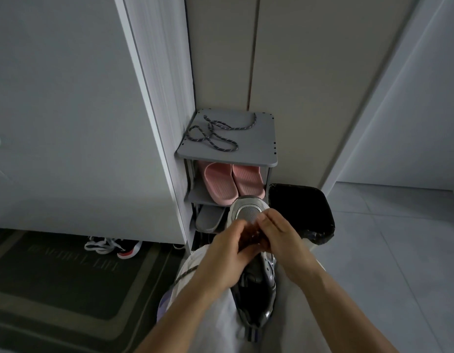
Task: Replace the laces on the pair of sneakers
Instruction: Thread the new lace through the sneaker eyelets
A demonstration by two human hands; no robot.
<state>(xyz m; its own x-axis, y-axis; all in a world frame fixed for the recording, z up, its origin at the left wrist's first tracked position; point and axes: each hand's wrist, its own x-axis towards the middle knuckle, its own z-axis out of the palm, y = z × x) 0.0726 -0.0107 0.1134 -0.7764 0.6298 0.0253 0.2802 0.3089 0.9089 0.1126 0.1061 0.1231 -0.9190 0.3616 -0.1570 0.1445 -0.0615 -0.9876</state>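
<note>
Before the shoe rack point(259, 146), on the person's lap, a grey sneaker point(249, 213) lies toe toward it; left hand point(226, 250) and right hand point(278, 233) both pinch a reddish lace point(251, 236) above its tongue. Atop the rack rests a dark speckled lace point(231, 128).

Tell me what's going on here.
A person sits with a grey sneaker on their lap, toe pointing away. The left hand and right hand meet over its front eyelets, fingers pinching what looks like a reddish lace. A dark speckled lace lies loose on top of the shoe rack, above pink slippers.
</note>
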